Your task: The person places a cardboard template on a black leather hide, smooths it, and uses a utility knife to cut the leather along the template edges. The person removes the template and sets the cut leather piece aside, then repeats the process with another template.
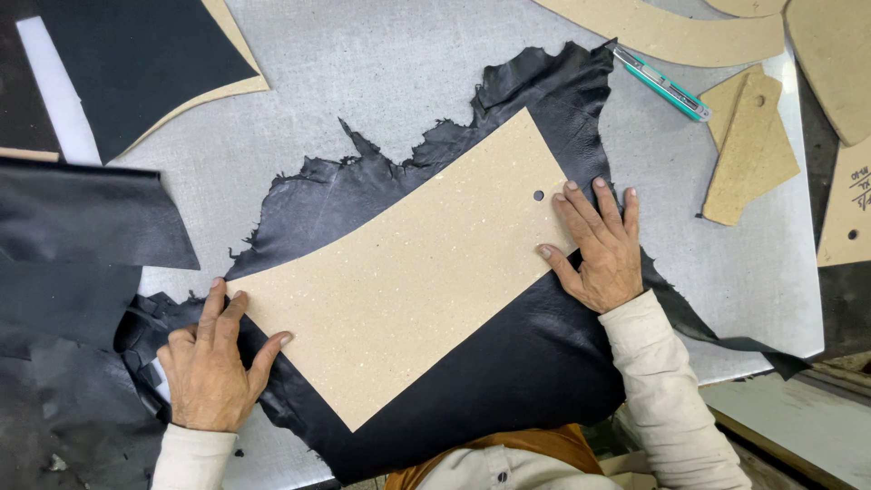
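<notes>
One camera only, worn on the person's head, looking almost straight down on the desk. It sits close: the desk surface fills nearly the whole frame, its right edge running down the picture's right side. The person's chest shows at the bottom centre, so the view faces away from the body across the work. Both forearms enter from the bottom edge, the left hand low at the left, the right hand at mid-right. There is no second view to share any part of the scene.
</notes>
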